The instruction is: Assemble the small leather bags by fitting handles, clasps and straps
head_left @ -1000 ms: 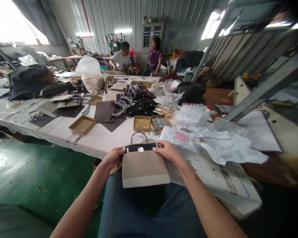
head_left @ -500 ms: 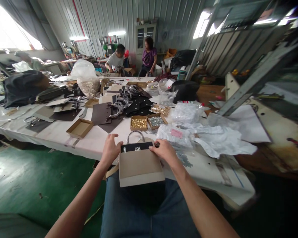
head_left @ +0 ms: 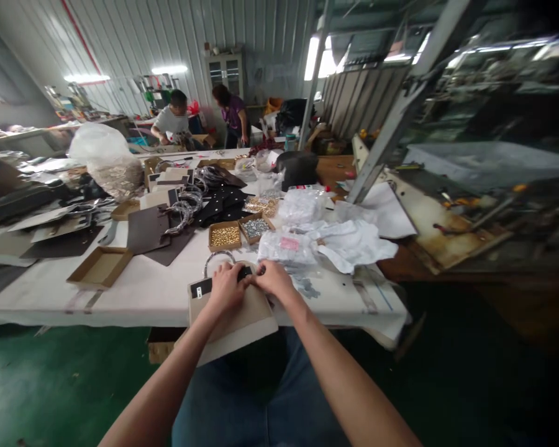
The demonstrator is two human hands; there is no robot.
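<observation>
a long white table (head_left: 135, 292) runs over a green floor (head_left: 51, 372), with two people (head_left: 170, 121) at its far end. on its right part lie crumpled plastic bags (head_left: 349, 239), one bearing a pink label (head_left: 289, 243) whose print is too small to read. left of the middle are dark brown sheets (head_left: 144, 230), and near the front edge stands an empty carton (head_left: 100, 267). the bag (head_left: 242, 320), tan and flat, rests at the near edge of the table, its lower part hanging over the person's jeans (head_left: 261, 403), tilted to the left. just behind it sit two small boxes side by side, touching: one of gold studs (head_left: 224, 236), one of silver studs (head_left: 255, 228). the left hand (head_left: 226, 288) lies on the bag's upper face, fingers close together and bent over its top edge, gripping it. the right hand (head_left: 272, 279) meets it from the right, knuckles touching; its fingers curl down at the top edge, but i cannot tell whether they pinch anything. a wire handle (head_left: 214, 256) arches up behind the hands. a black strip (head_left: 204, 287) crosses the bag's top, with a tiny white mark at its left end, unreadable.
</observation>
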